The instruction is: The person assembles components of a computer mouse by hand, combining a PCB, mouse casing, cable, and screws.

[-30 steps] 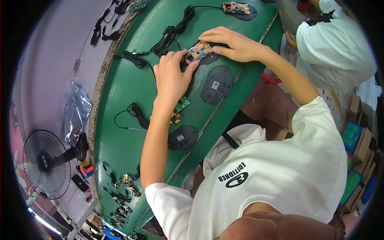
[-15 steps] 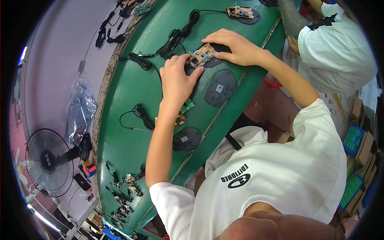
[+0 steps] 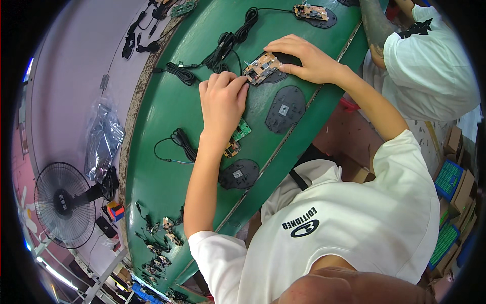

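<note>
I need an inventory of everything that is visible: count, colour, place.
Table: one, green, centre
Side surface: one, purple, left
Boards on bases: two, tan, centre and top
Bare base plates: two, dark grey, centre
Green boards: two, green, centre and upper left
Yellowish board: one, yellow, centre
Coiled cables: several, black, on table
Wired parts: uncountable, black and tan, lower left
Fan: one, black, left
Plastic bag: one, clear, above fan
Boxes: several, brown, right edge
Gridded panels: two, green and blue, right edge
Co-worker: one, white shirt, upper right
Own shirt: one, white, lower right
Left hand: one, bare, board's left end
Right hand: one, bare, its right end
</note>
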A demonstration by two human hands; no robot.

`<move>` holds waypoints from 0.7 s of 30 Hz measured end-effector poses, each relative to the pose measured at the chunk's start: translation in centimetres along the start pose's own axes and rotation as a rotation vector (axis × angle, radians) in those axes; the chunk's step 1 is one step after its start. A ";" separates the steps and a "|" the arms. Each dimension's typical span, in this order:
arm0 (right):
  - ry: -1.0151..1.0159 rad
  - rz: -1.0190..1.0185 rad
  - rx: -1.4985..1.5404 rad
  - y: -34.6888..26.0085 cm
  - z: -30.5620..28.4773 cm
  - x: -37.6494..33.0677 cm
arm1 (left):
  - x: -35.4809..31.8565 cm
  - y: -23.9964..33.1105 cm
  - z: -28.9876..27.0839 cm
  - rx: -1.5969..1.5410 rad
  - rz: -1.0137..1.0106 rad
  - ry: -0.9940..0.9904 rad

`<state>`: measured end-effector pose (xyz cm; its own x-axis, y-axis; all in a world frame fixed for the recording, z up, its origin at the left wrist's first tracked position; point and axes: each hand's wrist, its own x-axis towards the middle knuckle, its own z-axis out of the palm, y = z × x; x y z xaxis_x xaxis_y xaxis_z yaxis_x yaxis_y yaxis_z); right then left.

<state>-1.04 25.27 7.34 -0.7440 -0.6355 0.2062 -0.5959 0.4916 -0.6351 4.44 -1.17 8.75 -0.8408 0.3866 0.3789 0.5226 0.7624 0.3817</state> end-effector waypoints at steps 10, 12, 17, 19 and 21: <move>0.005 -0.019 -0.008 0.0 0.0 0.0 | 0.1 1.0 -0.1 0.177 0.088 -0.060; 0.033 0.015 0.031 0.1 0.2 0.3 | 0.4 1.1 -0.4 0.135 0.062 -0.071; 0.018 0.026 -0.044 -0.7 0.6 0.8 | 1.2 1.5 1.1 0.055 -0.146 -0.014; 0.031 0.025 -0.044 -0.4 0.7 0.6 | 1.2 1.5 1.3 0.022 -0.196 -0.079; 0.038 0.048 0.009 -0.4 0.9 0.8 | 1.2 1.4 1.4 0.012 -0.206 -0.087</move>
<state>-1.15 24.05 7.12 -0.7829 -0.5882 0.2027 -0.5562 0.5157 -0.6517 3.95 1.10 8.57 -0.9389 0.2653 0.2194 0.3374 0.8357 0.4333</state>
